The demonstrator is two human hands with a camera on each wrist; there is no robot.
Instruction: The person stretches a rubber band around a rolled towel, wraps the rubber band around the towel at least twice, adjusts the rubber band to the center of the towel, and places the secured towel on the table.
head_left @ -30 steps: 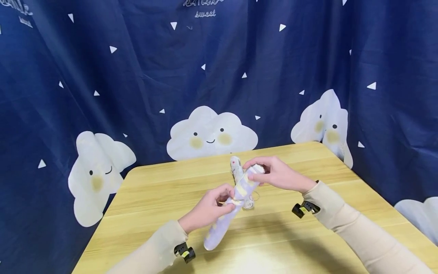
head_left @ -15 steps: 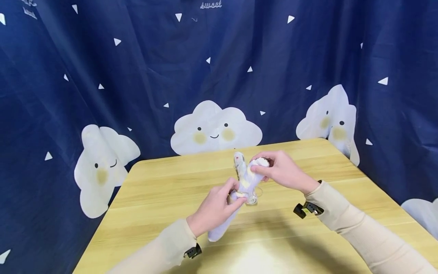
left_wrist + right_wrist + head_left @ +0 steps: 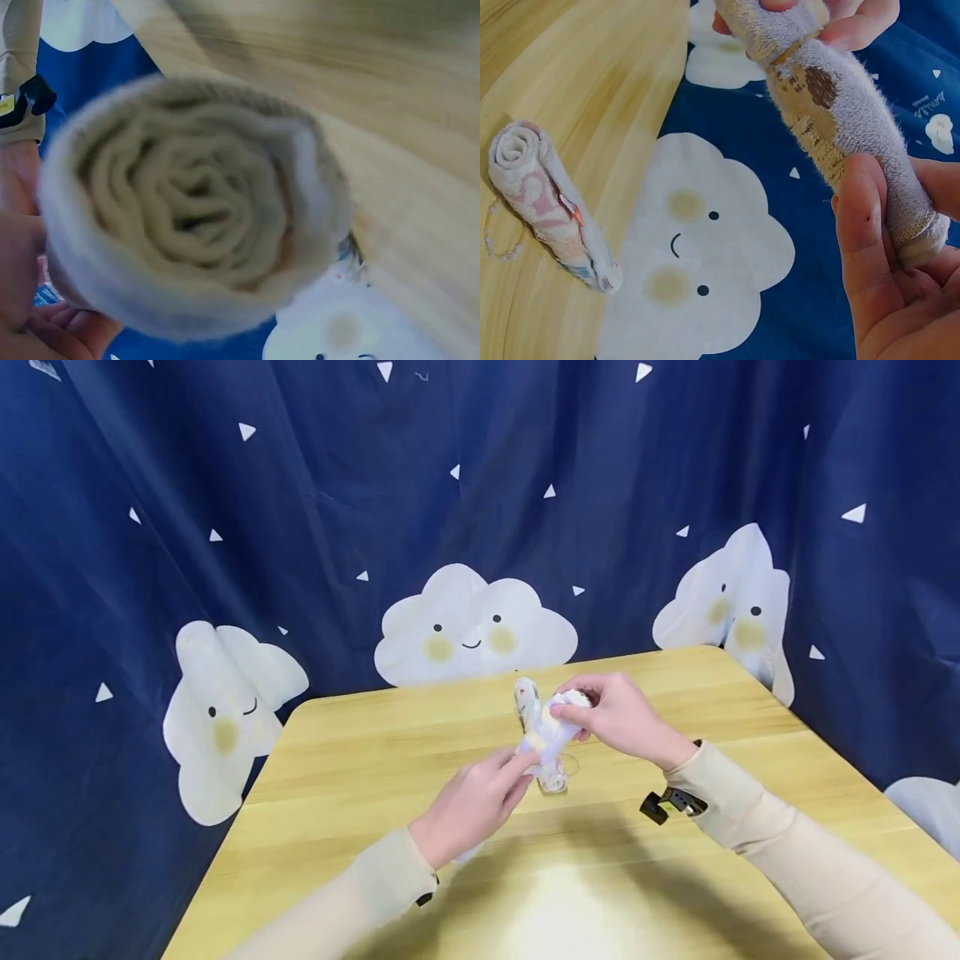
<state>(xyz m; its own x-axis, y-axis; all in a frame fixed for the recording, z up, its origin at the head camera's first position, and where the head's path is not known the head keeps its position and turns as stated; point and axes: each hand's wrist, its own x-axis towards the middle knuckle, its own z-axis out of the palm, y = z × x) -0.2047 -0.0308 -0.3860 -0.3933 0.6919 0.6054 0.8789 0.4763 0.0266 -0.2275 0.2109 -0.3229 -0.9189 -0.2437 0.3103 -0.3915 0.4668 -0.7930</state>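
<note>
A lavender and yellow fuzzy towel (image 3: 551, 737), rolled into a tube, slants between both hands above the table. My left hand (image 3: 480, 797) holds its lower part, hiding much of it in the head view. My right hand (image 3: 622, 718) grips the upper end, thumb along the side. In the right wrist view, a thin yellowish band (image 3: 787, 52) circles the roll beside the left fingers. The left wrist view looks straight into the coiled lower end of the towel roll (image 3: 195, 210).
A second rolled towel (image 3: 551, 206), white with a coloured print, lies on the wooden table (image 3: 360, 768) behind the held roll. Beside it lies a thin beaded loop (image 3: 502, 240). A dark blue curtain (image 3: 337, 510) with cloud prints hangs beyond the table edge.
My left hand has turned over the roll and now covers more of its lower part. The right hand stays at the upper end. The head view has tilted slightly downward.
</note>
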